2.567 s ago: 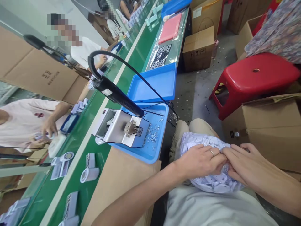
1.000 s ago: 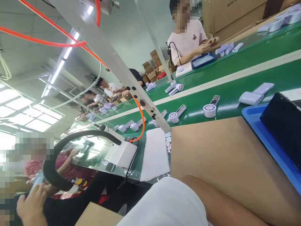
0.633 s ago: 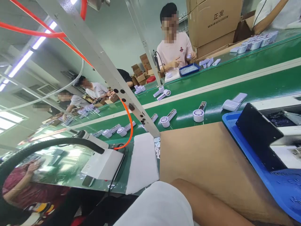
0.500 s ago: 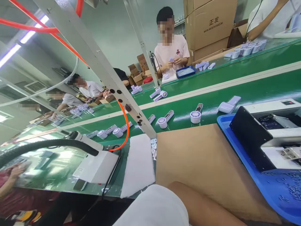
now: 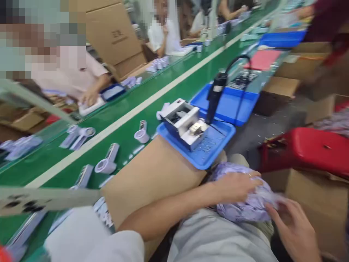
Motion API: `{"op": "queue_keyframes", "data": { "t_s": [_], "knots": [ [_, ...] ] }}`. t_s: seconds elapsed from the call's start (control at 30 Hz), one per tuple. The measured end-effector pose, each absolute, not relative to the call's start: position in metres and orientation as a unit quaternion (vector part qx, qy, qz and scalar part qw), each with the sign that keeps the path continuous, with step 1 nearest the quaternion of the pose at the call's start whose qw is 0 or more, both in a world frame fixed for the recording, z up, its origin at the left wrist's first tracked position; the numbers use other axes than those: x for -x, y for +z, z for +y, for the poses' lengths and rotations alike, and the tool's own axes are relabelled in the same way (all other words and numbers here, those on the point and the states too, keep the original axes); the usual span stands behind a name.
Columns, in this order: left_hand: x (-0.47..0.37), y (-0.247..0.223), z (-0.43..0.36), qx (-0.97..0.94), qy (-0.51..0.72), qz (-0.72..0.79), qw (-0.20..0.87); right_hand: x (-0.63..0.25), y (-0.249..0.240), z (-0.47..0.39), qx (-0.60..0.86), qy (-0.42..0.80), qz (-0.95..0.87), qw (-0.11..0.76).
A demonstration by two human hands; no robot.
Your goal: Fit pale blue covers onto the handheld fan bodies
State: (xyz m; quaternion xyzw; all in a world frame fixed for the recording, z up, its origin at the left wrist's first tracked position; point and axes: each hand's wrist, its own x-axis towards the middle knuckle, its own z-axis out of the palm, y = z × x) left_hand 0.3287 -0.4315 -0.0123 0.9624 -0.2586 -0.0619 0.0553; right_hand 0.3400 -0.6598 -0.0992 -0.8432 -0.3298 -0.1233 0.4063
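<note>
1. Big cardboard tabletop (image 5: 152,174) sits left of the lap.
2. Bag of small white parts (image 5: 242,198) lies in the lap, long axis running left-right.
3. Left hand (image 5: 236,185) rests on top, fingers curled over it.
4. Right hand (image 5: 294,225) touches its right end, fingers loose.

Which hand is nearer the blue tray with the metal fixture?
Left. The left hand lies on top of the bag of white parts, just below the blue tray; the right hand sits farther off, at the bag's far lower edge.

Left hand (image 5: 236,186) on bag of pale parts (image 5: 245,203), right hand (image 5: 293,227) touching
</note>
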Motion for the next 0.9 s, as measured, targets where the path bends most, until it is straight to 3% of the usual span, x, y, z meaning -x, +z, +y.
{"op": "queue_keyframes", "data": {
  "t_s": [0.2, 0.47, 0.73, 0.9],
  "knots": [
    [-0.353, -0.023, -0.406, -0.952, -0.072, -0.284, 0.091, -0.329, -0.100, -0.639, 0.839, -0.210, -0.324, 0.384],
    [-0.360, -0.008, -0.422, -0.974, -0.071, -0.185, 0.111, -0.323, -0.070, -0.619, 0.823, -0.279, -0.278, 0.409],
    [-0.363, 0.001, -0.416, -0.984, -0.054, -0.057, 0.162, -0.316, -0.062, -0.654, 0.789, -0.176, -0.340, 0.481],
    [-0.365, -0.005, -0.421, -0.962, -0.084, -0.079, 0.249, -0.327, -0.063, -0.645, 0.804, -0.221, -0.366, 0.414]
  ]
}}
